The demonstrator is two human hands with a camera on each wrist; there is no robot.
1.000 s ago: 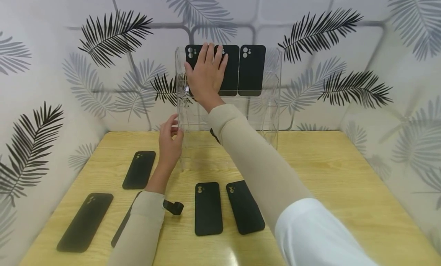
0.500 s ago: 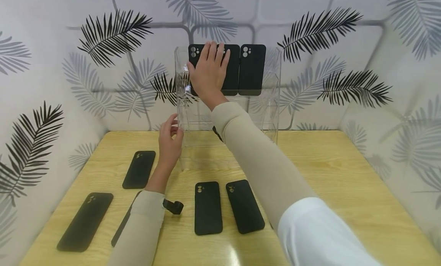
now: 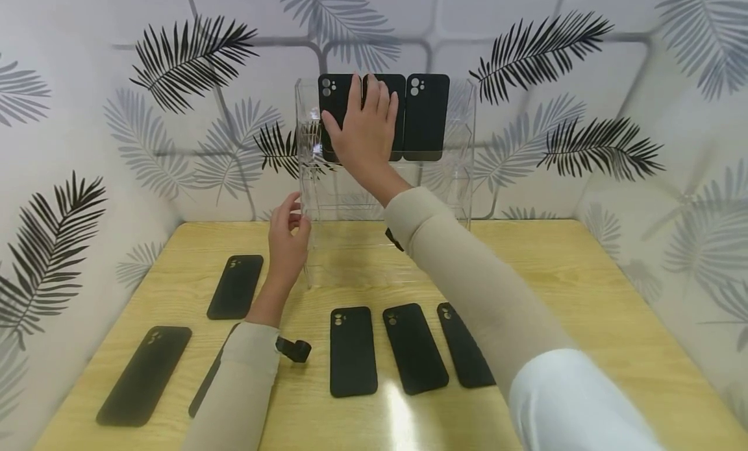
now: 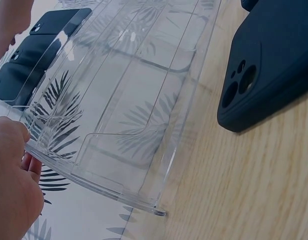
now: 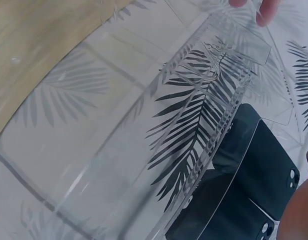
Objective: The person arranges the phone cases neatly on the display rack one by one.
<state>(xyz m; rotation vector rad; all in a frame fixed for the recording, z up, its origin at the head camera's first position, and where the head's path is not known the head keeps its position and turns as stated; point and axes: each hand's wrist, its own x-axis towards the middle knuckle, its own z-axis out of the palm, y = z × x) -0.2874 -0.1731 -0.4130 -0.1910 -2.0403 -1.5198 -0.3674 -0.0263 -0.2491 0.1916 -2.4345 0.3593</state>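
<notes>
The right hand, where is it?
In the head view, the right hand is near the top of the clear rack, in front of the left and middle of three black phone cases.

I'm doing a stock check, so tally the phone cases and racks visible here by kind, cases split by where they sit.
Table cases: 6, some partly hidden
Rack cases: 3, two partly hidden
Rack: 1
Total: 10
</notes>
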